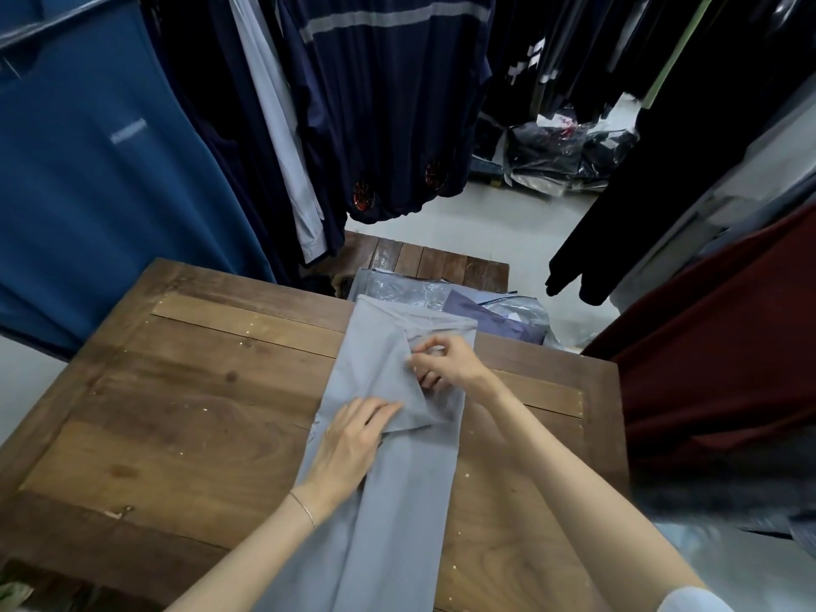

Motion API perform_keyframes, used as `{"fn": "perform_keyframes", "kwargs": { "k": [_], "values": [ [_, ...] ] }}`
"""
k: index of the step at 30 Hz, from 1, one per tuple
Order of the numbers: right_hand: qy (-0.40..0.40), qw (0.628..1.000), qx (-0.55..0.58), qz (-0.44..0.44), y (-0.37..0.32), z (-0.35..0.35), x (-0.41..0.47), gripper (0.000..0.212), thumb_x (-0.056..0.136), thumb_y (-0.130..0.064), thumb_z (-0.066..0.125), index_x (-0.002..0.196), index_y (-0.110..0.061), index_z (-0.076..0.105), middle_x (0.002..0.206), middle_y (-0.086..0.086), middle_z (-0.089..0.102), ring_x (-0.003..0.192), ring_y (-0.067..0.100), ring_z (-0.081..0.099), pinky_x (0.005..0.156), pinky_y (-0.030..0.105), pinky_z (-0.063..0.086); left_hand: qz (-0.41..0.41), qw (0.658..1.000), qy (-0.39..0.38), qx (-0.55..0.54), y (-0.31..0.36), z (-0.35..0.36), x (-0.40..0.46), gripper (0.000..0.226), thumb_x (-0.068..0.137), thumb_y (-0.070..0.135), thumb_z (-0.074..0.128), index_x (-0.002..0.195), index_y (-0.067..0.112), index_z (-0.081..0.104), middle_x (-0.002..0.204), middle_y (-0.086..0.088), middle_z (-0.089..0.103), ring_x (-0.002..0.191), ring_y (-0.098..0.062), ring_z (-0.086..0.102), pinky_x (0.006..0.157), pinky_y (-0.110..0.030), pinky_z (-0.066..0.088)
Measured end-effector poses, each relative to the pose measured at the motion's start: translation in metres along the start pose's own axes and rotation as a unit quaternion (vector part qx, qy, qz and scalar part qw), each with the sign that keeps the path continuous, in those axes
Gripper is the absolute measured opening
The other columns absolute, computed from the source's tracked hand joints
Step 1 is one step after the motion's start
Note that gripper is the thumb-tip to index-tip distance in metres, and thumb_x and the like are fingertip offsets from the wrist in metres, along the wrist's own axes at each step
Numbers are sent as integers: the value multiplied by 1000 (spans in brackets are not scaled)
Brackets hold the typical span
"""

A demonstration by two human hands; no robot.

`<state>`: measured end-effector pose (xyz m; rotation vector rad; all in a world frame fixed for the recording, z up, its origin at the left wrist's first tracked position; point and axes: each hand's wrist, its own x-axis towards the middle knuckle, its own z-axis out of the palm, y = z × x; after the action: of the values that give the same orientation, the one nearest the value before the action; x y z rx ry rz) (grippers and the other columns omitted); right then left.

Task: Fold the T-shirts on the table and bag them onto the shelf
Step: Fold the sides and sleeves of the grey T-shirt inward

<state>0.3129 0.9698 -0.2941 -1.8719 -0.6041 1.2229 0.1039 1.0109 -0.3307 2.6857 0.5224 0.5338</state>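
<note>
T-shirt (397, 501): pale grey, folded into a long narrow strip that runs down the middle of the table from the far edge toward the viewer; its near end passes out of the bottom of the picture.
Sleeve flap (408, 390): a triangular piece of the same cloth, turned over onto the strip near its far end.
Left hand (349, 448): lies flat on the left side of the strip, fingers straight and close together, tips touching the lower corner of the flap. A thin bracelet (304, 510) circles the wrist.
Right hand (446, 362): thumb and forefinger clamped on the right edge of the flap; the other fingers are curled beneath, partly hidden by the cloth.
Table (176, 413): dark wooden planks, worn, with pale specks on the surface.
Bagged shirts (490, 311): clear plastic bags holding folded grey-blue cloth, just beyond the far end of the strip, on a lower wooden surface (446, 262).
Hanging clothes, left (88, 170): a bright blue garment, with dark navy ones beside it.
Hanging clothes, centre (388, 103): navy, with a pale stripe across.
Hanging clothes, right (724, 337): a dark red garment at the table's right edge, black ones behind.
Floor pile (569, 152): dark clothes in crumpled clear plastic, well beyond the table.
</note>
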Motion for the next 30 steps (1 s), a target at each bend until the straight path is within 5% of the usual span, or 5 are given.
{"fn": "perform_keyframes", "kwargs": {
  "k": [7,10,16,21,30],
  "values": [
    [38,993,-110,29,4,-1,-8,20,83,-17,71,70,-14,57,51,-2,63,39,11,57,42,22,48,28,999,13,-14,-1,-14,-1,23,91,34,57,96,15,69,89,5,61,83,-12,55,73,-25,44],
    [156,963,-217,-33,4,0,-10,8,80,-21,66,76,-20,59,70,-2,68,72,22,66,67,35,54,-32,999,27,-17,0,-17,5,28,95,34,50,81,16,66,80,5,57,75,-15,54,68,-30,45],
    [136,913,-330,-195,20,20,-10,24,91,-16,53,112,-8,60,119,10,54,115,29,51,91,37,43,-44,992,-114,29,3,1,26,40,88,28,40,119,16,62,123,0,59,111,-20,54,91,-33,45],
    [117,873,-423,-214,52,22,-4,71,96,-56,10,146,-13,36,154,11,30,145,28,23,118,39,12,-81,960,-266,42,-8,9,28,68,85,53,-4,150,32,-9,154,16,-23,141,-12,-27,112,-49,-15],
    [142,842,-496,-161,60,7,2,91,79,-66,-25,153,-23,6,161,3,-4,143,16,-17,114,41,-13,-68,944,-319,56,-16,3,30,73,79,72,-5,142,43,-26,148,15,-39,136,-12,-39,109,-49,-25]
  ]
}}
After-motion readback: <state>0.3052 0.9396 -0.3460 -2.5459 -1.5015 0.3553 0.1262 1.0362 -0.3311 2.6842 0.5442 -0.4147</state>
